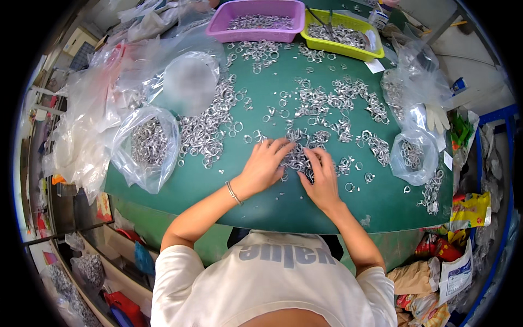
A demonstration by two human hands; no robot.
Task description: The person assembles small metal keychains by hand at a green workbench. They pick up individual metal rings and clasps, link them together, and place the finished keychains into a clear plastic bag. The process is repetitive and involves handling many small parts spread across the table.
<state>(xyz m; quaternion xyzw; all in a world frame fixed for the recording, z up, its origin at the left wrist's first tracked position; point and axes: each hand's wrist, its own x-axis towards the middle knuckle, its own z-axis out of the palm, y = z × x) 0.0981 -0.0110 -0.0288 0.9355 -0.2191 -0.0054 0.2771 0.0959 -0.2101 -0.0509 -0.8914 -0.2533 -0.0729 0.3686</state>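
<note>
A small heap of silver rings [296, 158] lies on the green tabletop between my two hands. My left hand [264, 166] rests at the heap's left side, its fingers bent and spread over the edge of the rings. On the other side, my right hand [322, 181] has its thumb and fingers apart, with the fingertips touching the heap. Both hands are open around the rings, not closed on them. Beyond them, more loose rings [327, 98] lie in scattered clusters. A larger pile of rings [204, 133] spreads to the left of my left hand.
An open plastic bag of rings [146, 146] stands at the left, a smaller bag [414, 156] at the right. A purple tray [214, 31] and a yellow-green tray [354, 53], both holding rings, stand at the far edge. Clear plastic bags [90, 117] cover the table's left side.
</note>
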